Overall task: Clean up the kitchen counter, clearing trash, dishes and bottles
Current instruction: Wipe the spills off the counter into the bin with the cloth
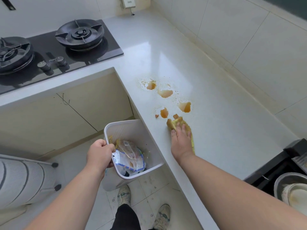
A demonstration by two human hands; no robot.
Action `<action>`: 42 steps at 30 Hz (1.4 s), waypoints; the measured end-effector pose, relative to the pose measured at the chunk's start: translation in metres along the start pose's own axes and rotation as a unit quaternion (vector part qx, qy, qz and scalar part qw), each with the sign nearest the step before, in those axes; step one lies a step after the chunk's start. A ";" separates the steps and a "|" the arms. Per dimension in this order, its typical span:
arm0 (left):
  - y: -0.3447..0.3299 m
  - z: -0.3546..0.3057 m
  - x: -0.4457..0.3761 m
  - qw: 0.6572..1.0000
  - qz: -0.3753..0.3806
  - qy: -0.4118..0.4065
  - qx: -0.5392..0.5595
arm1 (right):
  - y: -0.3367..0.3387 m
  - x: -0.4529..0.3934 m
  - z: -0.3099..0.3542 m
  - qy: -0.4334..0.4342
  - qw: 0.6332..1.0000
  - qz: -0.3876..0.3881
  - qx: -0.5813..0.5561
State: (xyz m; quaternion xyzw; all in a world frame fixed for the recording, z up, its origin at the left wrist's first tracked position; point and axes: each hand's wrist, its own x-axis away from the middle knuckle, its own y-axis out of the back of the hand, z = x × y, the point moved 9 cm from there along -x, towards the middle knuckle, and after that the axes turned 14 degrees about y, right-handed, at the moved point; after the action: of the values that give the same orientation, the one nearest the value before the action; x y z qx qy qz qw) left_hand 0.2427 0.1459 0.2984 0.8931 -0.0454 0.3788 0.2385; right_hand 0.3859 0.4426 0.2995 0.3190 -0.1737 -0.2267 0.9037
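Note:
My left hand [99,154] grips the rim of a white trash bin [132,130], held up against the front edge of the white counter [216,130]. Plastic wrappers [129,156] lie inside the bin. My right hand [181,140] presses flat on a yellow cloth [174,122] on the counter, fingers straight. Just beyond the cloth are several orange-brown spill puddles [166,93] with small droplets around them.
A black gas hob [54,50] with two burners sits at the far left. At the right edge, a dark sink [274,166] holds a metal bowl [282,181] with dishes. A grey-white chair [21,178] stands on the floor at left. My shoes [123,195] are below the bin.

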 end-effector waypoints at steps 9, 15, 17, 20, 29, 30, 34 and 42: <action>-0.001 0.001 -0.004 1.000 0.009 0.000 -0.001 | -0.052 0.016 0.034 -0.019 0.986 0.038 -0.161; 0.002 0.002 -0.009 1.000 0.015 0.005 0.005 | -0.054 0.023 0.047 -0.042 0.952 -0.060 -0.296; 0.005 0.002 -0.010 1.000 0.014 0.006 0.006 | -0.052 0.023 0.044 -0.084 0.927 -0.080 -0.358; 0.008 0.001 -0.013 1.000 0.013 0.008 0.011 | -0.053 0.020 0.040 -0.147 0.855 -0.105 -0.485; 0.009 -0.008 -0.022 1.000 0.012 0.013 0.021 | -0.044 0.022 0.042 -0.215 0.753 -0.124 -0.610; 0.008 -0.009 -0.022 1.000 0.011 0.013 0.021 | -0.041 0.021 0.041 -0.214 0.750 -0.130 -0.612; 0.008 -0.014 -0.026 1.000 0.007 0.015 0.016 | -0.020 0.013 0.033 -0.212 0.727 -0.161 -0.633; 0.002 -0.023 -0.036 0.999 -0.006 0.017 0.029 | 0.080 -0.017 -0.007 -0.154 0.749 -0.322 -0.558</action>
State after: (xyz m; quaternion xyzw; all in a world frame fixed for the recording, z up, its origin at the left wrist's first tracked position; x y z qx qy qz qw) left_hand 0.2018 0.1509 0.2880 0.8931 -0.0248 0.3940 0.2156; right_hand 0.3986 0.5109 0.3437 -0.2446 -0.0396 -0.6071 0.7550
